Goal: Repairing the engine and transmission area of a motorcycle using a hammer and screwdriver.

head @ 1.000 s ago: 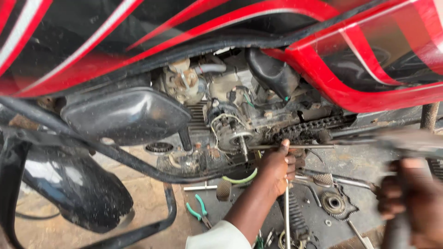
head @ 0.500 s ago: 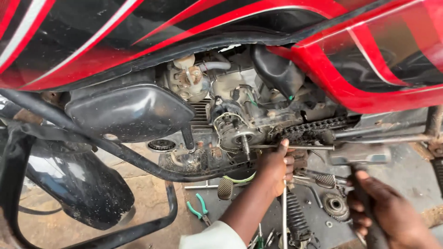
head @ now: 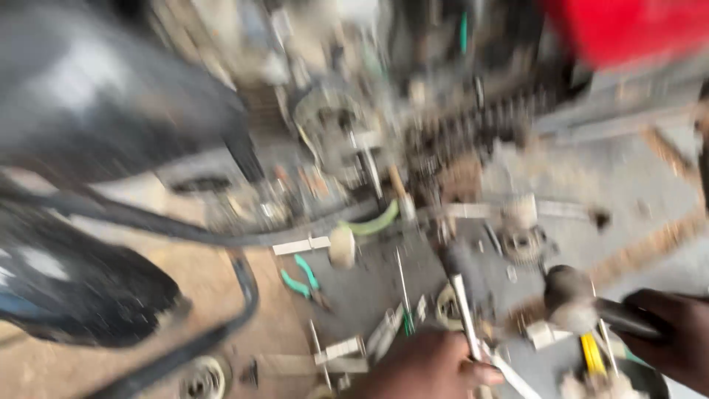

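The view is heavily blurred. My left hand (head: 427, 366) is low in the middle, closed around a long thin metal rod (head: 459, 292) that points up toward the motorcycle engine (head: 347, 140). My right hand (head: 668, 334) is at the bottom right, gripping the dark handle of a hammer (head: 570, 297), whose rounded head points left. Both hands are down over the tool-strewn ground, well below the engine and the drive chain (head: 487, 122).
Green-handled pliers (head: 301, 277), a gear-like part (head: 523, 242), a yellow-handled tool (head: 591, 353) and several loose metal pieces lie on the ground. A black exhaust or frame tube (head: 148, 225) crosses at the left. Red bodywork (head: 628, 29) is at the top right.
My left hand has come away from the engine and dropped down with the rod. The right hand with the hammer has also lowered. The camera has swung down and closer, blurring the view.
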